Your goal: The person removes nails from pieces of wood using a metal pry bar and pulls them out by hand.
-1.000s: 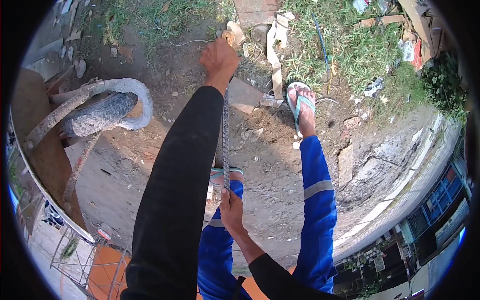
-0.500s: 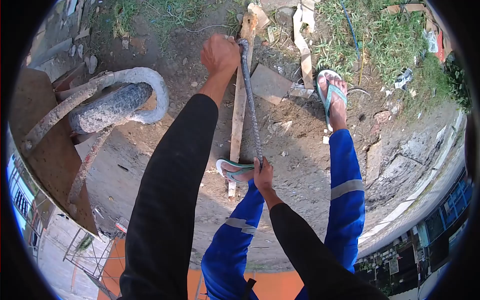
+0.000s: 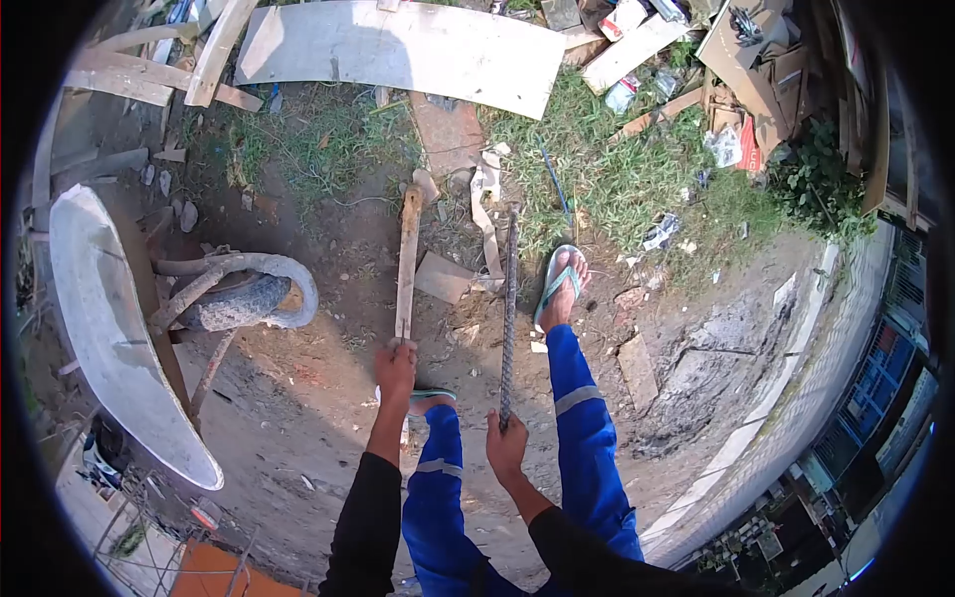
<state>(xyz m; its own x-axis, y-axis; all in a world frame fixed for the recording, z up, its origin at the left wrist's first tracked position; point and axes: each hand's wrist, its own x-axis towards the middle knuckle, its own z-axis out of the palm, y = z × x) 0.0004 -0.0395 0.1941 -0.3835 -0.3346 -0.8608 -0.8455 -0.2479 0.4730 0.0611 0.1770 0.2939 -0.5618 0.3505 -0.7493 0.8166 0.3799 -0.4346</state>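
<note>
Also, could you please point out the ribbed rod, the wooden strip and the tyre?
Ribbed rod (image 3: 510, 308), head view: middle of its shaft.
Wooden strip (image 3: 408, 261), head view: middle of its upward face.
Tyre (image 3: 237, 304), head view: its outer surface.

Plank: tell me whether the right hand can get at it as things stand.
Probably not to grip it: the right hand is closed around the bar. Were that hand free, the plank would look reachable, with the left hand covering only a small part.

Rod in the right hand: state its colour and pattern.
The rod is dark grey with repeating ribbed markings along its length, seen in the head view.
</note>
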